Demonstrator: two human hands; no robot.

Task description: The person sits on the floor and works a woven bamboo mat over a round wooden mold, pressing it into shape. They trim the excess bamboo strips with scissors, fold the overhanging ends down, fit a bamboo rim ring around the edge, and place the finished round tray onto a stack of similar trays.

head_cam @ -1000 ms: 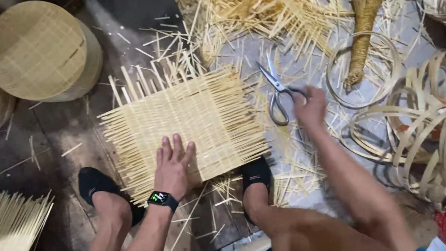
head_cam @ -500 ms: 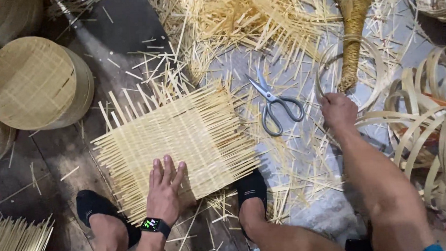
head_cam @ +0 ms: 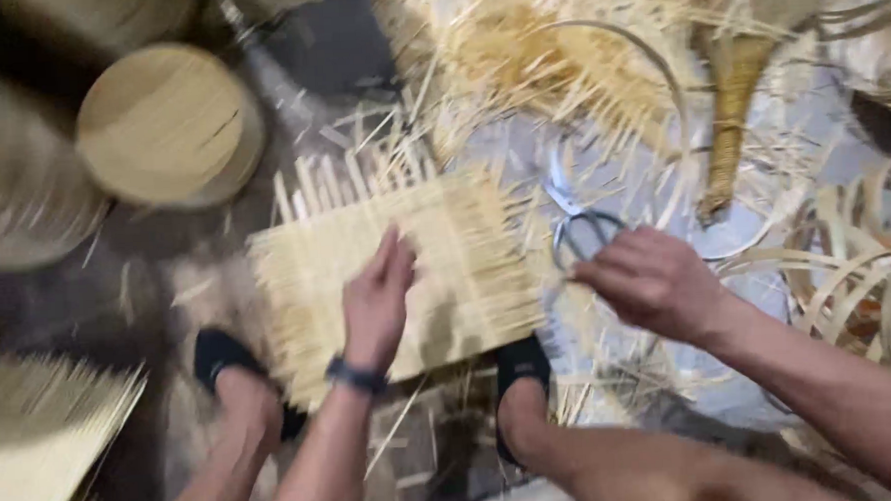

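The left hand (head_cam: 376,302) is lying flat with its fingers released on the woven mat (head_cam: 396,273), which is resting on the floor (head_cam: 165,243) between the two black shoes (head_cam: 225,360). The right hand (head_cam: 655,281) is reaching over the handles of the scissors (head_cam: 580,225), which are lying just beside the mat's right edge; its fingers are curled, but the blur is hiding whether they are grasping the handles. A round basket (head_cam: 168,124) is sitting well apart, near the mat's far left corner.
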